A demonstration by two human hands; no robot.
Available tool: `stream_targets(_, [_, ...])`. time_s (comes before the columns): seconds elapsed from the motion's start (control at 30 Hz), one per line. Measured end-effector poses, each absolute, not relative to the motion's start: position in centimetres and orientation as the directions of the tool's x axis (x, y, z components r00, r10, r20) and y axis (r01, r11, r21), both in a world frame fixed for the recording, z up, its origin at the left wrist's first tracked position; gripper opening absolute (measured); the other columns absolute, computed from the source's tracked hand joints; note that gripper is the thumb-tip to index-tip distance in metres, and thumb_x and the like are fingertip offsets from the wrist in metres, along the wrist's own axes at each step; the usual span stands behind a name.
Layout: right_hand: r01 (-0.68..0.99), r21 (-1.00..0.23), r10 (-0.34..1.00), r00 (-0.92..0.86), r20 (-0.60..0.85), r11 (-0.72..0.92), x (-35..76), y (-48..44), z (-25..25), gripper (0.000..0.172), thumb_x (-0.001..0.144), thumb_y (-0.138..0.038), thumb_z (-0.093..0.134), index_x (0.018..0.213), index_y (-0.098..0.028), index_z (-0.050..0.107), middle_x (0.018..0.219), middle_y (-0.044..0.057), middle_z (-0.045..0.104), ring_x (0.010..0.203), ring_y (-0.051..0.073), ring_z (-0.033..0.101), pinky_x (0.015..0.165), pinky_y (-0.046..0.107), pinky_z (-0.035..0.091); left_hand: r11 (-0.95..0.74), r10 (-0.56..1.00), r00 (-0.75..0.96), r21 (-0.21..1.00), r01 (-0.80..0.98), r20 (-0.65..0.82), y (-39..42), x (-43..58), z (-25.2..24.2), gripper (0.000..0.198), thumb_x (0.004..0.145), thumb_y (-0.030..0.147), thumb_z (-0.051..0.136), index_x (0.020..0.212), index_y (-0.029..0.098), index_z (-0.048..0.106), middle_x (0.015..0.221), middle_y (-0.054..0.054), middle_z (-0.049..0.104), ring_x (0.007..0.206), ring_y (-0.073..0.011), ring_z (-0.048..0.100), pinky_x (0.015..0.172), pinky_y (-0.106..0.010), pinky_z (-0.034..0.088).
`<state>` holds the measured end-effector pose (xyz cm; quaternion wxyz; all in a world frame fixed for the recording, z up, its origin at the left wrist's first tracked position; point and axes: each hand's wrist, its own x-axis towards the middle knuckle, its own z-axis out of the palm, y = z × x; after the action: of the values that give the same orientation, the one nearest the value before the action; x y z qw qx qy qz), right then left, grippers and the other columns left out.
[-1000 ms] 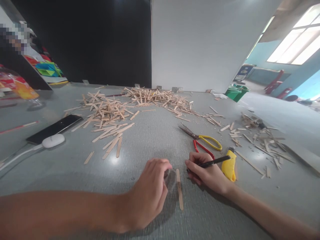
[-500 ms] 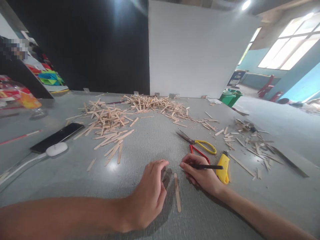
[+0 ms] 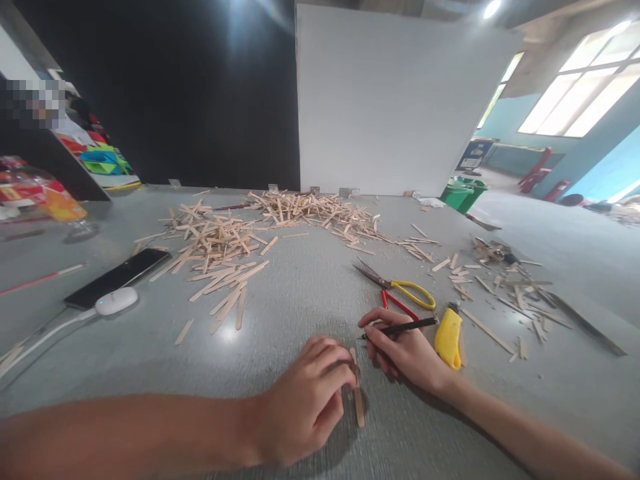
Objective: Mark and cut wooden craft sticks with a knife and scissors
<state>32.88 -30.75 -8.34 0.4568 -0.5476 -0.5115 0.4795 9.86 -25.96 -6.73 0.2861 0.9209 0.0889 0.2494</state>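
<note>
Wooden stick (image 3: pixel 359 410) in the head view: it lies flat on the grey desk (image 3: pixel 280 300), right of centre in the lower part of the frame, its length running nearly up and down the picture. Your left hand (image 3: pixel 313 400) is beside it from the left, with curled fingers reaching over its upper half; you hide part of the stick there, so I cannot tell whether that grip is pressing on it or pinching it. Your right hand (image 3: pixel 403 350), to the right of the stick, has its grip clamped on a black pen (image 3: pixel 413 326), whose tip is near the stick's upper end. Whether the tip touches the desk, I cannot tell.

Just above your right hand lie scissors (image 3: pixel 386 284) with one yellow and one red handle, and to its right a yellow tool (image 3: pixel 449 339). Beyond your hands, a heap of loose sticks (image 3: pixel 217 233) spreads from left of centre across the middle of the frame. Wood scraps (image 3: pixel 525 290) lie scattered at the right. On the left you have a dark phone (image 3: pixel 117 277), touching or close to a white corded device (image 3: pixel 117 301).
</note>
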Motion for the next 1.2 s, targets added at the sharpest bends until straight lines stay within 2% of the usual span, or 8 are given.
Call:
stream_targets(0.2, [0.111, -0.992, 0.997, 0.044, -0.060, -0.064, 32.88, -30.75, -8.63, 0.041, 0.094, -0.057, 0.067, 0.081, -0.018, 0.065, 0.064, 0.001, 0.069, 0.037, 0.007, 0.051, 0.032, 0.018, 0.037, -0.868, 0.239, 0.873, 0.497, -0.003, 0.424, -25.80, 9.89, -7.07, 0.030, 0.089, 0.002, 0.049, 0.103, 0.019, 0.068, 0.113, -0.008, 0.067, 0.112, -0.0238, 0.055, 0.108, -0.045, 0.043])
stream_targets(0.3, [0.099, -0.994, 0.994, 0.103, -0.041, -0.051, 32.82, -30.59, -8.82, 0.037, 0.090, -0.054, 0.073, 0.100, -0.019, 0.068, 0.072, 0.000, 0.070, 0.043, 0.009, 0.055, 0.037, 0.019, 0.043, -0.884, 0.216, 0.882, 0.467, -0.005, 0.419, -25.78, 9.91, -7.16, 0.030, 0.090, 0.002, 0.050, 0.105, 0.019, 0.070, 0.113, -0.008, 0.068, 0.112, -0.0238, 0.055, 0.110, -0.046, 0.041])
stream_targets(0.43, [0.090, -0.995, 0.978, 0.206, -0.018, -0.037, 32.68, -30.30, -9.20, 0.056, 0.087, -0.060, 0.073, 0.123, -0.019, 0.063, 0.085, 0.004, 0.073, 0.047, 0.010, 0.057, 0.038, 0.023, 0.047, -0.894, 0.214, 0.881, 0.447, 0.003, 0.421, -25.90, 9.87, -7.25, 0.031, 0.089, 0.002, 0.050, 0.108, 0.017, 0.070, 0.115, -0.008, 0.068, 0.113, -0.0243, 0.055, 0.111, -0.045, 0.040])
stream_targets(0.57, [0.111, -0.991, 0.982, 0.181, -0.057, -0.078, 32.65, -30.31, -9.32, 0.053, 0.088, -0.072, 0.063, 0.092, -0.019, 0.063, 0.063, -0.001, 0.066, 0.034, 0.009, 0.049, 0.030, 0.021, 0.038, -0.905, 0.214, 0.879, 0.426, 0.015, 0.425, -26.06, 9.83, -7.40, 0.028, 0.090, 0.004, 0.051, 0.106, 0.016, 0.071, 0.115, -0.008, 0.068, 0.113, -0.0244, 0.054, 0.111, -0.043, 0.040])
stream_targets(0.7, [0.156, -0.983, 0.985, 0.152, -0.076, -0.100, 32.81, -30.51, -9.07, 0.061, 0.087, -0.080, 0.057, 0.068, -0.023, 0.047, 0.044, -0.008, 0.048, 0.028, 0.006, 0.037, 0.028, 0.017, 0.024, -0.911, 0.205, 0.875, 0.412, 0.006, 0.440, -26.06, 9.86, -7.61, 0.026, 0.091, 0.005, 0.052, 0.105, 0.016, 0.071, 0.114, -0.008, 0.068, 0.112, -0.0239, 0.054, 0.110, -0.042, 0.040])
stream_targets(0.97, [0.169, -0.982, 0.985, 0.166, -0.053, -0.081, 32.69, -30.34, -9.12, 0.065, 0.090, -0.083, 0.048, 0.075, -0.020, 0.057, 0.048, -0.005, 0.054, 0.030, 0.008, 0.042, 0.028, 0.017, 0.027, -0.916, 0.215, 0.871, 0.401, 0.022, 0.443, -26.29, 9.74, -7.45, 0.028, 0.090, 0.005, 0.052, 0.105, 0.018, 0.071, 0.113, -0.008, 0.069, 0.110, -0.0243, 0.056, 0.109, -0.044, 0.042])
stream_targets(1.1, [0.192, -0.980, 0.984, 0.179, -0.026, -0.061, 32.48, -30.37, -9.06, 0.067, 0.089, -0.082, 0.051, 0.068, -0.019, 0.059, 0.044, -0.003, 0.051, 0.028, 0.007, 0.038, 0.029, 0.018, 0.024, -0.916, 0.224, 0.880, 0.398, 0.044, 0.419, -26.31, 9.69, -7.47, 0.029, 0.089, 0.006, 0.053, 0.107, 0.020, 0.071, 0.114, -0.008, 0.069, 0.111, -0.0251, 0.057, 0.111, -0.048, 0.042])
stream_targets(1.2, [0.197, -0.980, 0.971, 0.235, 0.045, -0.002, 32.60, -30.53, -9.05, 0.062, 0.092, -0.078, 0.053, 0.086, -0.018, 0.067, 0.053, -0.002, 0.058, 0.031, 0.006, 0.038, 0.032, 0.019, 0.027, -0.916, 0.227, 0.876, 0.400, 0.043, 0.426, -26.27, 9.72, -7.54, 0.029, 0.089, 0.005, 0.053, 0.107, 0.020, 0.071, 0.115, -0.008, 0.070, 0.111, -0.0250, 0.058, 0.111, -0.047, 0.043])
